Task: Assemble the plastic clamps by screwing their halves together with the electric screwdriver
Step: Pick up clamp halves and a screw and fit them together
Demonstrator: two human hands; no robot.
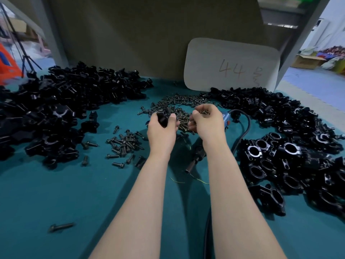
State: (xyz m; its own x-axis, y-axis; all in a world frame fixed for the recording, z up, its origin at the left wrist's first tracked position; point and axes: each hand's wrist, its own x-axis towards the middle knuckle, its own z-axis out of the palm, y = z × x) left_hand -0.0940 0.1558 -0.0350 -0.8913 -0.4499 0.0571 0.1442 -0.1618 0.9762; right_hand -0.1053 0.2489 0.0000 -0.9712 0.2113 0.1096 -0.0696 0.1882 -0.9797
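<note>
Counter: teal covering. Two thin yellow strands lie loose on it near the middle.

Rear: a brown backboard stands upright along the far edge. A white card with rounded corners leans against it, hand-marked "44", with a dark squiggle to the right of the number.

Left background: a black tripod beside an orange object, blurred.

Right background: an open cardboard box on a pale blue floor, beyond a slanting grey frame post.

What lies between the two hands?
In the head view, part of the heap of loose screws on the table shows between the left hand, gripping a clamp half, and the right hand, holding screws.
</note>
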